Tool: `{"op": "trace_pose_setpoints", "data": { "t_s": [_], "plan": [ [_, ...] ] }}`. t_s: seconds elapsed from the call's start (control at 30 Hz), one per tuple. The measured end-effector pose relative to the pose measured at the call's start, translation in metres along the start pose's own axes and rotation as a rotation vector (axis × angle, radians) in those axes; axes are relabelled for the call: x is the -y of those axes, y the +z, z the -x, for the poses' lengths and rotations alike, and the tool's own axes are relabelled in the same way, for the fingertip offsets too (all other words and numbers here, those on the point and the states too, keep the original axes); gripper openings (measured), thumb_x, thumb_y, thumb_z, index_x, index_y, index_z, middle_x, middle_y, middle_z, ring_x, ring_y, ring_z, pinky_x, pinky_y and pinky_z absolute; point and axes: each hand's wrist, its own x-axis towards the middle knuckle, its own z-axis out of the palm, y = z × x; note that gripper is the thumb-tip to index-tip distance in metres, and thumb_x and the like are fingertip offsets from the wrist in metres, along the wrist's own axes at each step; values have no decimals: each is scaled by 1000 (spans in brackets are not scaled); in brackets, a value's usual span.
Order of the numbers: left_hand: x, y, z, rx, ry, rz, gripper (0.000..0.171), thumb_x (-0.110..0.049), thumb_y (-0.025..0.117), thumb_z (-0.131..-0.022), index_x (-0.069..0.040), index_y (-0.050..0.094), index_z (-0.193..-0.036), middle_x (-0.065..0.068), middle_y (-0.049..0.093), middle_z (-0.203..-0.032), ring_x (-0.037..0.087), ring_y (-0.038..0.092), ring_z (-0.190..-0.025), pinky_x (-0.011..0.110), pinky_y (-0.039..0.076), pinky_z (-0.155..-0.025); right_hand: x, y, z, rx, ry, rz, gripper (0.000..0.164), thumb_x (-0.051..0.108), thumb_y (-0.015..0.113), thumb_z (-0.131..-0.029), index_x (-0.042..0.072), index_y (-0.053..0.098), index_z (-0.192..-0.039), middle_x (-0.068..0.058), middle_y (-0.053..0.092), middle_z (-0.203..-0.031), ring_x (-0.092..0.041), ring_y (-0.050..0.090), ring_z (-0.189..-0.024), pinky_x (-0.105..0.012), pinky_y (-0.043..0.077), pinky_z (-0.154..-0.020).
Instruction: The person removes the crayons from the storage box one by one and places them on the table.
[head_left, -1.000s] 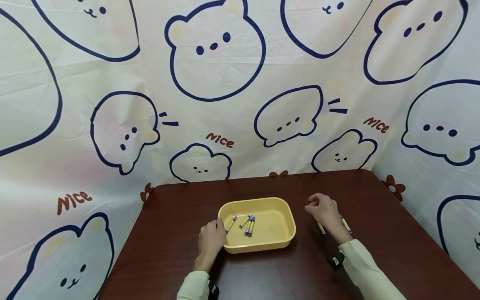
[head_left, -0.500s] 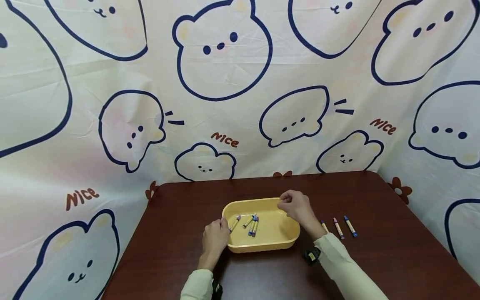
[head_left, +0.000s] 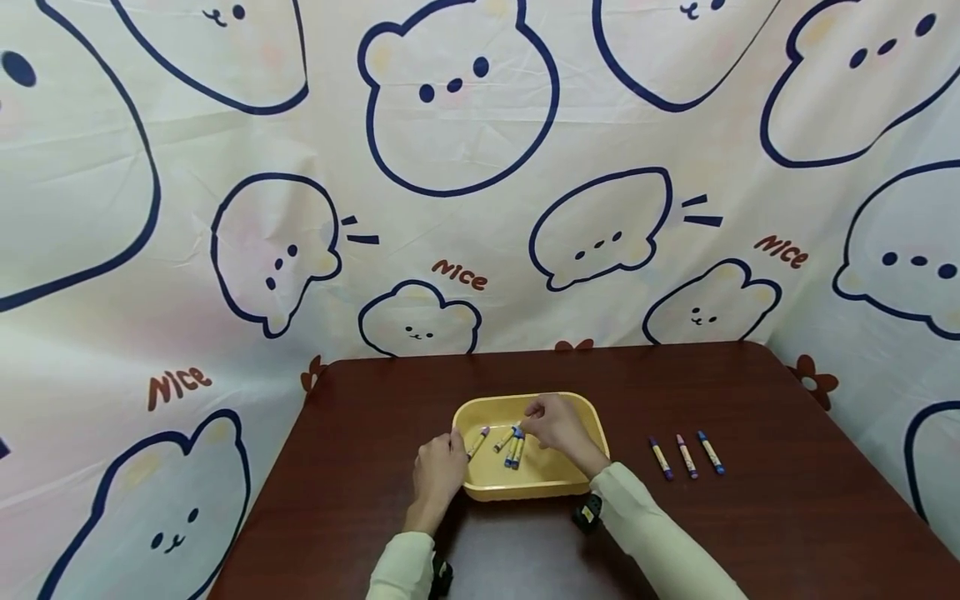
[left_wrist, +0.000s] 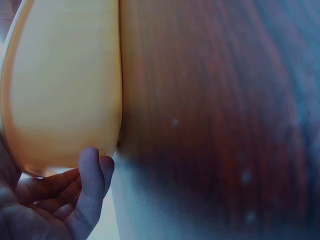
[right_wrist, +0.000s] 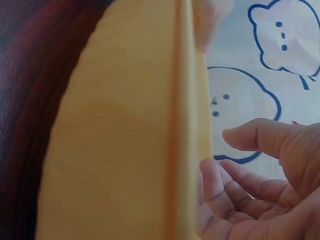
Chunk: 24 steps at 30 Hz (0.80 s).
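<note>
A yellow plastic tray (head_left: 525, 493) stands on the table with several wrapped crayons (head_left: 516, 450) lying in its left half. My left hand (head_left: 438, 471) holds the tray's left end, thumb at the rim; the left wrist view shows its fingers curled against the tray's outer wall (left_wrist: 65, 85). Over the tray's inside hangs my right hand (head_left: 558, 427), fingertips close to the crayons. In the right wrist view the right hand (right_wrist: 265, 175) has thumb and bent fingers apart, with nothing seen between them; the tray wall (right_wrist: 115, 125) fills much of that view.
To the right of the tray, a purple crayon (head_left: 661, 458), a pink crayon (head_left: 686, 456) and a blue crayon (head_left: 710, 452) lie side by side on the dark wooden table (head_left: 787, 500). A cloth printed with bears (head_left: 450, 125) hangs behind the table and at its sides.
My right hand has moved left from beside the crayons on the table to over the tray, uncovering the three crayons. My left hand stays at the tray. The head view has shifted slightly.
</note>
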Motion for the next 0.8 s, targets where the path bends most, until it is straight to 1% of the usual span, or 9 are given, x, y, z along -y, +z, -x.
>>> {"op": "trace_pose_setpoints", "data": {
  "t_s": [0.1, 0.2, 0.23, 0.3, 0.4, 0.47, 0.53, 0.67, 0.8],
  "plan": [
    [-1, 0, -1, -1, 3, -1, 43, -33, 48, -105, -11, 62, -71, 13, 68, -82, 37, 69, -84, 51, 51, -68, -2, 7, -2, 8, 0, 18, 13, 8, 75, -87, 2, 69, -97, -8, 66, -87, -26, 66, -69, -37, 56, -57],
    [-1, 1, -2, -1, 5, -2, 43, -33, 48, -105, -10, 62, -71, 14, 68, -82, 37, 69, -84, 51, 51, -68, -5, 14, -5, 18, 9, 38, 6, 5, 74, -86, 5, 68, -87, -6, 65, -81, -19, 61, -60, -29, 50, -50],
    [-1, 2, -3, -1, 5, -2, 43, -33, 48, -105, -10, 62, -72, 13, 68, -82, 37, 69, -84, 51, 51, -68, -6, 16, -6, 25, 14, 43, 6, 4, 73, -85, 6, 67, -84, -6, 64, -78, -17, 59, -57, -27, 48, -48],
    [-1, 2, -3, -2, 3, -3, 42, -32, 48, -105, -10, 63, -72, 13, 67, -81, 37, 69, -82, 51, 50, -68, -7, 19, -8, 43, 25, 42, 10, 1, 70, -84, 6, 64, -77, -4, 61, -72, -15, 54, -52, -25, 43, -46],
    [-2, 2, -3, -9, 2, -3, 42, -32, 49, -105, -11, 63, -72, 12, 67, -79, 35, 68, -81, 50, 50, -67, -9, 24, -10, 58, 19, 56, 16, -2, 68, -81, 7, 61, -70, -2, 58, -65, -12, 49, -49, -24, 40, -46],
    [-3, 2, -3, -11, 4, 1, 42, -33, 49, -105, -11, 63, -71, 12, 67, -79, 35, 68, -81, 50, 50, -68, -11, 26, -10, 49, -5, 96, 21, -3, 68, -81, 8, 59, -66, -1, 55, -61, -11, 47, -47, -24, 38, -45],
    [-4, 2, -2, -15, 6, 6, 43, -33, 49, -105, -12, 63, -71, 13, 68, -81, 36, 69, -83, 51, 51, -68, -12, 29, -10, 19, -32, 162, 26, -3, 69, -80, 10, 56, -61, 2, 52, -57, -10, 45, -46, -23, 35, -46],
    [-4, 2, -2, -25, 8, 6, 43, -33, 49, -105, -11, 62, -69, 15, 70, -84, 40, 70, -86, 53, 51, -70, -14, 35, -10, -20, -44, 239, 42, -5, 68, -79, 14, 44, -51, 5, 39, -47, -10, 36, -42, -22, 28, -44],
    [-1, 2, -2, -31, 3, -6, 43, -32, 49, -104, -10, 62, -70, 16, 70, -85, 42, 70, -88, 54, 51, -71, -15, 42, -10, -20, -64, 267, 53, -9, 64, -79, 19, 30, -50, 9, 23, -46, -8, 24, -41, -21, 22, -41]
  ]
}}
